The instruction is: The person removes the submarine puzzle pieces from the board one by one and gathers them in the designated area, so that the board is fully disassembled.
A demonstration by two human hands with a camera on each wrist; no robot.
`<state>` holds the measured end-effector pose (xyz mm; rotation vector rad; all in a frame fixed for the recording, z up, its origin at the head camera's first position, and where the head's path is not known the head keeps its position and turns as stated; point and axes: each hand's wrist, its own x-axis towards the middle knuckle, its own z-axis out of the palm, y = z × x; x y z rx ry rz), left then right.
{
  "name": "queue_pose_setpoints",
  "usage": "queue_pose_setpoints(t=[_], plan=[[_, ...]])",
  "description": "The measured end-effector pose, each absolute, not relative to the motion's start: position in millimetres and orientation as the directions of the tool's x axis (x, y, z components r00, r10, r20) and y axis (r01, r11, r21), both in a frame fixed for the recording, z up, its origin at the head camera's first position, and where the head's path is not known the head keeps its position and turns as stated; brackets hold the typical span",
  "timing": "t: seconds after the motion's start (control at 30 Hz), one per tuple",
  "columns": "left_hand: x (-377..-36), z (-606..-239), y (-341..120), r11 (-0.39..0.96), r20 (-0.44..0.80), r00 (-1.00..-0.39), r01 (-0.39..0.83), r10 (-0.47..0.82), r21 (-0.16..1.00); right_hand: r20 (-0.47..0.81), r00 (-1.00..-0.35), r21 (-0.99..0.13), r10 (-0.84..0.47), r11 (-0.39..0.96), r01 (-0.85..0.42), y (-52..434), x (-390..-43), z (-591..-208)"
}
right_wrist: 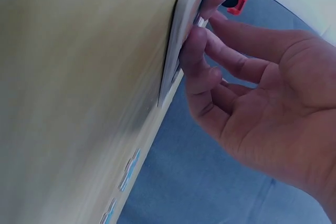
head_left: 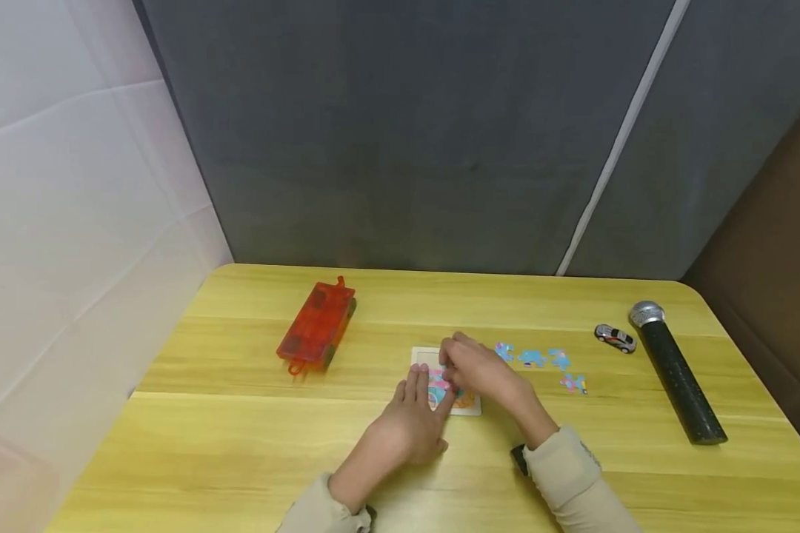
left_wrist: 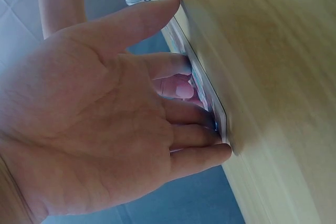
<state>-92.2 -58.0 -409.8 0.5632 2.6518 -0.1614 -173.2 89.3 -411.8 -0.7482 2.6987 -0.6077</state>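
**Both hands on the puzzle board**

The puzzle board (head_left: 428, 357) lies flat on the worktop (head_left: 240, 444), directly under the fingers of your left hand (head_left: 410, 429) and your right hand (head_left: 483, 370). Your left comes in from the near left, your right from the right side. Part of the picture is filled in, while a bare patch shows toward the far edge.

Your left grip is spread, its fingers straight and apart, with fingertips pressing on the board. Your right grip is bent, thumb and fingers drawn in over the board's right half; you cannot tell from these views whether a piece is pinched there.

Four loose puzzle pieces (head_left: 532, 358) lie to the right of the board, near your right hand. Farther right are a toy car (head_left: 615, 338) and a microphone (head_left: 680, 377); a red plastic box (head_left: 316, 326) sits well to the left.

Your left wrist view adds what the head view hides: the open palm, the thumb tip down on the worktop beside the board, and a right fingertip showing between your left fingers. Your right wrist view shows the curled underside of the right fingers at the board's surface.
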Motion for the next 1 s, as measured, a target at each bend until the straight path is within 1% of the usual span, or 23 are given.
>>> queue_pose_setpoints(t=[0.07,0.23,0.33,0.47,0.63,0.83,1.0], plan=[[-90.7,-405.3,-57.3,0.912,-0.433,-0.828,0.408,0.355,-0.032,-0.149,-0.832,-0.462,-0.534,0.781,-0.419,87.0,-172.9,-412.2],[-96.9,-425.9,-59.7,0.919,-0.44,-0.823,0.394,0.36,0.015,-0.121,-0.83,-0.432,-0.545,0.782,-0.45,84.5,-172.9,-415.4],[-98.5,-428.6,-60.0,0.916,-0.441,-0.821,0.401,0.363,0.008,-0.102,-0.827,-0.432,-0.553,0.774,-0.464,85.0,-173.2,-415.6],[-98.6,-427.0,-59.5,0.909,-0.436,-0.823,0.417,0.364,-0.029,-0.083,-0.823,-0.482,-0.562,0.745,-0.46,86.3,-174.1,-415.2],[-104.1,-445.3,-62.7,0.913,-0.44,-0.817,0.407,0.374,0.021,-0.099,-0.831,-0.56,-0.548,0.72,-0.409,86.7,-174.4,-417.3],[-109.7,-462.6,-63.2,0.908,-0.433,-0.819,0.42,0.377,-0.003,-0.142,-0.84,-0.601,-0.523,0.72,-0.347,87.5,-176.5,-416.2],[-109.3,-463.1,-63.8,0.908,-0.424,-0.824,0.418,0.376,-0.008,-0.136,-0.822,-0.628,-0.553,0.69,-0.36,90.3,-178.2,-417.6]])
